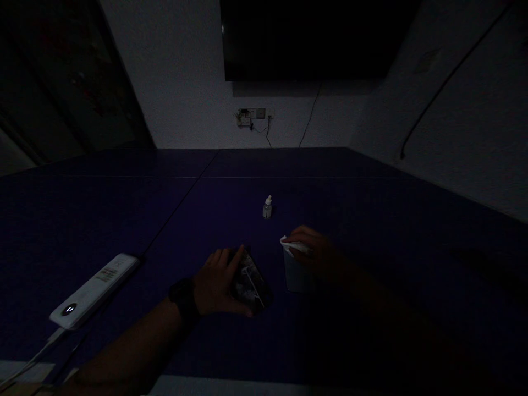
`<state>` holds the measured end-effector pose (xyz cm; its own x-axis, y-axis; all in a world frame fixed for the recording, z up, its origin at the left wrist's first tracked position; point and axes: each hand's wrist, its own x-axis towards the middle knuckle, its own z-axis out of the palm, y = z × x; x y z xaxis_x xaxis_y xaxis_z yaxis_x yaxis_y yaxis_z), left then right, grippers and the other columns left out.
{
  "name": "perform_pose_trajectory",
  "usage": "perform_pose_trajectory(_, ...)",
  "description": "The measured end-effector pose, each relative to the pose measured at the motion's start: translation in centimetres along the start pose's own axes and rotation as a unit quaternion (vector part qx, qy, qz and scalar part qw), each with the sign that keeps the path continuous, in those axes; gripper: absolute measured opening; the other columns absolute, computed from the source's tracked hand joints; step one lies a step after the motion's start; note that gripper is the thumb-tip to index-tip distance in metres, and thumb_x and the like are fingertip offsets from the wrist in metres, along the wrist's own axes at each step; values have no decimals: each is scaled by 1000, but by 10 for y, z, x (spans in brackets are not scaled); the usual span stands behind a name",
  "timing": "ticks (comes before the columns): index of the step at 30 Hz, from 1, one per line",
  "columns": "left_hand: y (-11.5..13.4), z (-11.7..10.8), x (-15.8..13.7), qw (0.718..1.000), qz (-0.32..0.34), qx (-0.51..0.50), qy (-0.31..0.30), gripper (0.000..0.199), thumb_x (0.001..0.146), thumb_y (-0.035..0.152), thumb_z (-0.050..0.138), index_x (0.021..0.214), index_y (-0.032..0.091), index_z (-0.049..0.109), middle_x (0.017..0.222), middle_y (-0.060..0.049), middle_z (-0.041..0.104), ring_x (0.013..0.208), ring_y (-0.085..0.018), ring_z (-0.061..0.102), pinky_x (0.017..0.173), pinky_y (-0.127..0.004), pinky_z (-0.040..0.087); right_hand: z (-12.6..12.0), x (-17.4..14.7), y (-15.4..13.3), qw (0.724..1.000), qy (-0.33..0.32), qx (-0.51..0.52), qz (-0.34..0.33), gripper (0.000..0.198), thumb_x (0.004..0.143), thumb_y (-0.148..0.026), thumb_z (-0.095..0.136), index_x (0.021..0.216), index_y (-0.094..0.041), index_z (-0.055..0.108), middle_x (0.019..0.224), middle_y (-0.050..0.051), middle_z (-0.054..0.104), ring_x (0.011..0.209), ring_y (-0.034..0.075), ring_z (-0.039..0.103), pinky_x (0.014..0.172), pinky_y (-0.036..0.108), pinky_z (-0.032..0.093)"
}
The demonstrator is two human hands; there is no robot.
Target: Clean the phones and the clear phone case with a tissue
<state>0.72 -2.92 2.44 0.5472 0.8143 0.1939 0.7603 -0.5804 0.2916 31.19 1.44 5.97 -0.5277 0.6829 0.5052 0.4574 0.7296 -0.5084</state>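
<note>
My left hand (218, 283), with a dark watch on its wrist, grips the long edges of a phone (252, 283). The phone lies on the dark blue table, its upper face dark with pale streaks. Fingers and thumb cover its left side. My right hand (309, 247) is closed on a folded white cloth (295, 245), pressed at the top of a flat, greyish rectangular thing (299, 278). What that flat thing is, I cannot make out in the dim light. Beyond both hands stands a small clear bottle (267, 210) with a white cap, upright.
A white power strip or power bank (97, 289) with a lit display lies at the left, its white cable (35, 357) running to the lower left. Thin seams cross the table (165, 220). A wall outlet (253, 114) and a large dark screen (305, 41) are on the far wall.
</note>
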Motion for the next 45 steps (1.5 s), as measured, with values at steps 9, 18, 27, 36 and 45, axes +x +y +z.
perform_pose_trajectory(9, -12, 14, -2, 992, 94, -60, -60, 145, 56, 77, 78, 158, 22, -10, 161, -24, 15, 144, -50, 23, 111, -65, 32, 24, -5, 14, 1000, 1, 17, 1, 28, 84, -13, 60, 108, -24, 69, 110, 7, 70, 101, 22, 69, 89, 37, 56)
perform_pose_trajectory(18, -8, 25, 4, 996, 61, -37, -45, 154, 54, 82, 75, 155, 17, -19, 161, -30, 11, 145, -54, 19, 113, -74, 19, 47, 25, 16, 994, -91, 2, -60, 34, 80, -7, 65, 111, -19, 71, 104, 9, 70, 95, 21, 69, 84, 32, 55)
perform_pose_trajectory(27, -24, 24, 4, 992, 107, -57, -38, 156, 55, 84, 73, 153, 14, -27, 162, -31, 7, 146, -51, 20, 116, -72, 11, 68, 39, 13, 984, -160, -64, -47, 30, 82, -8, 65, 108, -21, 72, 102, 6, 65, 96, 20, 63, 85, 31, 51)
perform_pose_trajectory(36, -24, 22, 3, 996, 48, -6, -72, 148, 57, 90, 64, 157, 6, -5, 161, -33, 6, 148, -49, 14, 117, -65, 14, 67, 25, 10, 983, -139, -82, -89, 31, 91, -24, 63, 121, -17, 68, 122, 15, 65, 113, 27, 60, 98, 45, 47)
perform_pose_trajectory(45, -22, 19, 4, 996, 46, -9, -82, 146, 58, 91, 61, 156, 4, -3, 160, -33, 7, 148, -49, 14, 117, -66, 14, 74, 26, 8, 997, -74, 20, 20, 28, 91, -8, 50, 107, -17, 71, 106, 9, 67, 94, 18, 65, 85, 32, 51)
